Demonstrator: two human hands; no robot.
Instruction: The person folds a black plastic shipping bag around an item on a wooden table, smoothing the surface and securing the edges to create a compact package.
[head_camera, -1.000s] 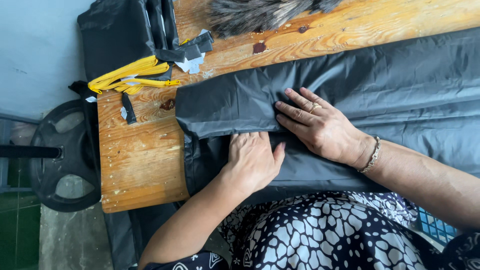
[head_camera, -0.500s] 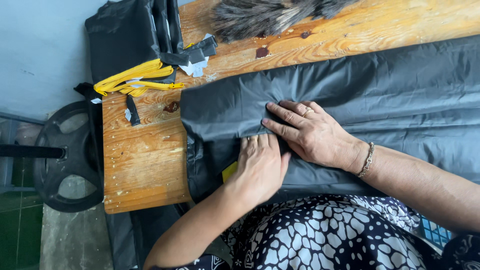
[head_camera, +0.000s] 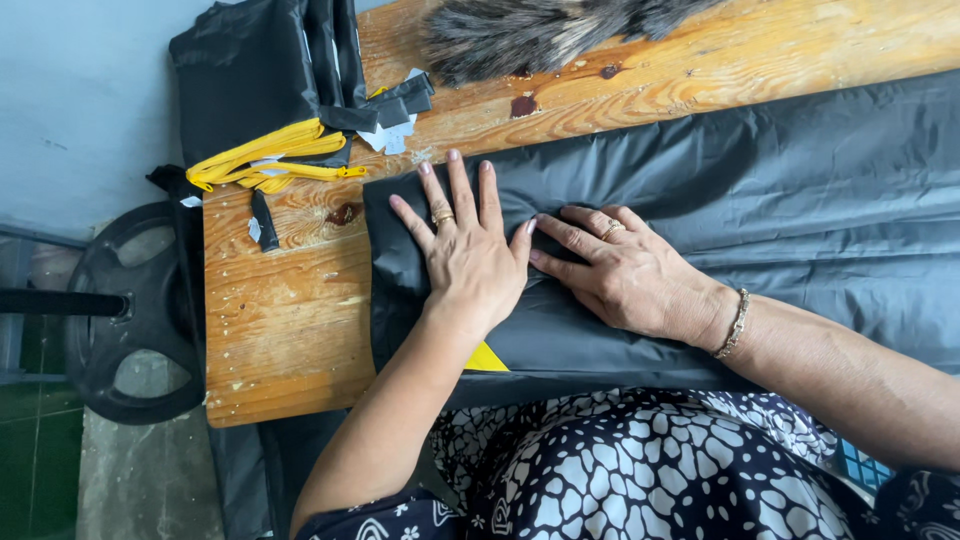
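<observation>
Where the black fabric sheet (head_camera: 700, 190) is spread across the wooden bench (head_camera: 285, 330), it is pinned flat by both palms, fingers splayed, nothing gripped. The left hand (head_camera: 470, 255) is pressed near the sheet's left end; the right hand (head_camera: 625, 270) is laid just beside it, thumbs nearly touching. Yellow strapping (head_camera: 265, 160) is kept far left, off the sheet.

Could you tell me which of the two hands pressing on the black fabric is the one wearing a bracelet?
The right hand: a chain bracelet circles its wrist. The left hand, flat on the black fabric, has a bare wrist and only a ring.
</observation>
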